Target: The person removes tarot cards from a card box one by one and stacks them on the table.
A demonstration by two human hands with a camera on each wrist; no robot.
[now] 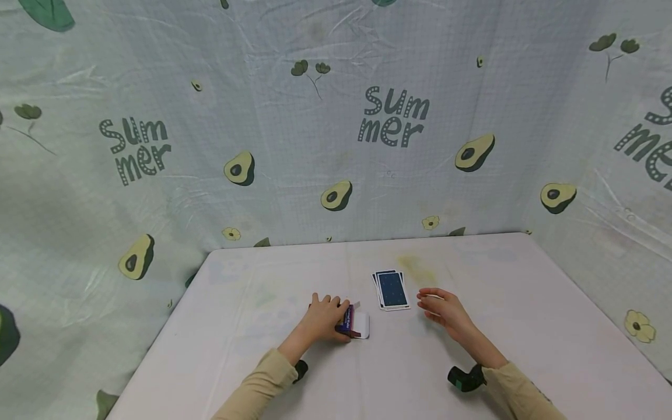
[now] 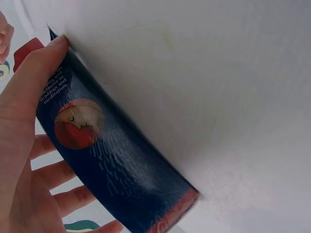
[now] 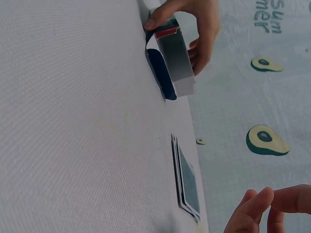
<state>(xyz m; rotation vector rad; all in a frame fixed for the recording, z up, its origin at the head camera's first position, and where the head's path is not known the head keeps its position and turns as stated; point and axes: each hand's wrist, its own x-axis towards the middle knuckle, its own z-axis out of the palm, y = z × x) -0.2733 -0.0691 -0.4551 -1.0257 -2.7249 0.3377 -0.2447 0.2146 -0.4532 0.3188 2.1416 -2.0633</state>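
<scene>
My left hand grips a dark blue card box lying low over the table, thumb along one edge and fingers along the opposite edge. Small white print and a round orange picture mark the box's side in the left wrist view. Its flaps stand open toward the right, and the right wrist view looks into the grey inside of the box. A small stack of blue-backed cards with white borders lies slightly fanned between the hands. Just right of the cards, my right hand hovers with relaxed fingers and holds nothing.
The table has a white cover with a faint yellow stain beyond the cards. A cloth printed with avocados and lettering hangs behind and at both sides. Dark wrist cameras sit at the sleeve ends.
</scene>
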